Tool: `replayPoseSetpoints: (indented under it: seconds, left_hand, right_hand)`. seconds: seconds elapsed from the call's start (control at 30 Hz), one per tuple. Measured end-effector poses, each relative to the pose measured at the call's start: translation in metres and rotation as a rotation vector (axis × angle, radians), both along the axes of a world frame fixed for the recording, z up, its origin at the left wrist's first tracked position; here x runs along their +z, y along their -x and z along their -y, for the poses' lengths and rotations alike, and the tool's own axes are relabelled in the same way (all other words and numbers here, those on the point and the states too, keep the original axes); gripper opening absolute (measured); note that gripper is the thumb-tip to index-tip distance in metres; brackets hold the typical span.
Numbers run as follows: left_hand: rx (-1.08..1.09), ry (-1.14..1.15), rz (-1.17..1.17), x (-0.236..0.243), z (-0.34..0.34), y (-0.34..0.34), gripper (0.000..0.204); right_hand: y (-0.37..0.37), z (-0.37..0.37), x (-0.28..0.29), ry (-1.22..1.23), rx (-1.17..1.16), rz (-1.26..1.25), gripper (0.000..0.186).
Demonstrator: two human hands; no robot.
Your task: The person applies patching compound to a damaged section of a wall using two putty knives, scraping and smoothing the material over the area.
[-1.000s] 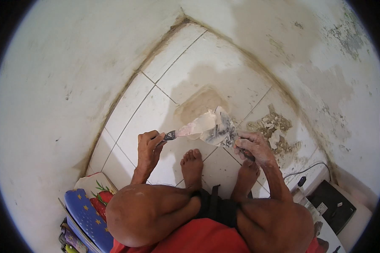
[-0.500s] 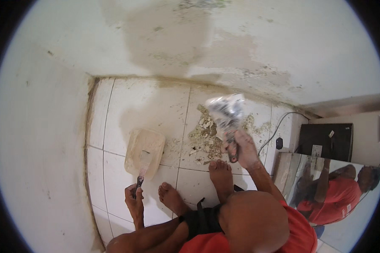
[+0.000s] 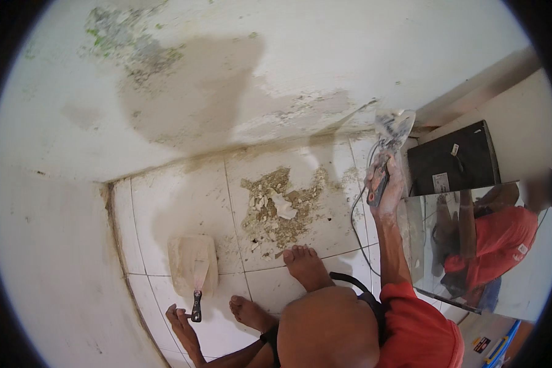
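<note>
My right hand (image 3: 387,184) grips the dark handle of a wide putty knife (image 3: 394,130), whose metal blade is smeared with pale and grey paste. It is raised in front of the foot of the wall. At the lower left, a small putty knife (image 3: 196,306) leans on the rim of a whitish plastic tub (image 3: 175,260), its blade inside and its black handle sticking out toward me. My left hand (image 3: 181,328) is open beside that handle, fingers apart. A fingertip lies close to the handle; whether they touch I cannot tell.
Plaster crumbs and flakes (image 3: 279,211) lie heaped on the tiled floor ahead of my bare feet. The wall (image 3: 190,92) has bare, stained patches. To the right are a black flat panel (image 3: 454,156), a mirror-like sheet (image 3: 490,245) and a dark cable (image 3: 356,230).
My right hand has carried the wide putty knife rightward, away from the crumbs. My left hand has let go of the small putty knife, which now rests in the tub. The view has shifted right.
</note>
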State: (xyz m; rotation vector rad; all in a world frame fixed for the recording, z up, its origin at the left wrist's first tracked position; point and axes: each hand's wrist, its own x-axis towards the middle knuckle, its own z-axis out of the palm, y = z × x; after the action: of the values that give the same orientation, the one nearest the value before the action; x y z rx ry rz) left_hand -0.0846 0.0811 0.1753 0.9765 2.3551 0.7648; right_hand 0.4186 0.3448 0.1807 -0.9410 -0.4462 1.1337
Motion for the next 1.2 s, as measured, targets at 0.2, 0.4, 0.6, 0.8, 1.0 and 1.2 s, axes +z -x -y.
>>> replayPoseSetpoints:
  seconds: [0.2, 0.4, 0.6, 0.8, 1.0, 1.2]
  left_hand:
    - [-0.068, 0.022, -0.002, 0.011, -0.010, 0.013, 0.036]
    - [-0.159, 0.125, 0.056, 0.013, -0.023, -0.012, 0.032]
    - [-0.193, 0.115, -0.024, 0.008, -0.011, -0.006, 0.031]
    - [-0.211, 0.150, -0.095, 0.000, 0.008, 0.003, 0.033]
    - [-0.082, -0.014, -0.065, 0.003, 0.001, -0.012, 0.045]
    - [-0.010, -0.018, -0.049, 0.015, 0.014, -0.007, 0.056]
  right_hand:
    - [0.002, -0.042, 0.007, -0.020, -0.274, 0.633, 0.046]
    - [0.026, -0.090, -0.016, 0.026, -0.424, 1.223, 0.061]
    - [0.040, -0.054, -0.029, 0.024, -0.200, 1.180, 0.060]
    - [-0.001, -0.062, 0.023, 0.042, -0.385, 0.989, 0.057]
    - [0.020, -0.053, 0.004, 0.044, -0.258, 1.236, 0.056]
    - [-0.011, -0.041, -0.006, 0.054, -0.292, 1.391, 0.058]
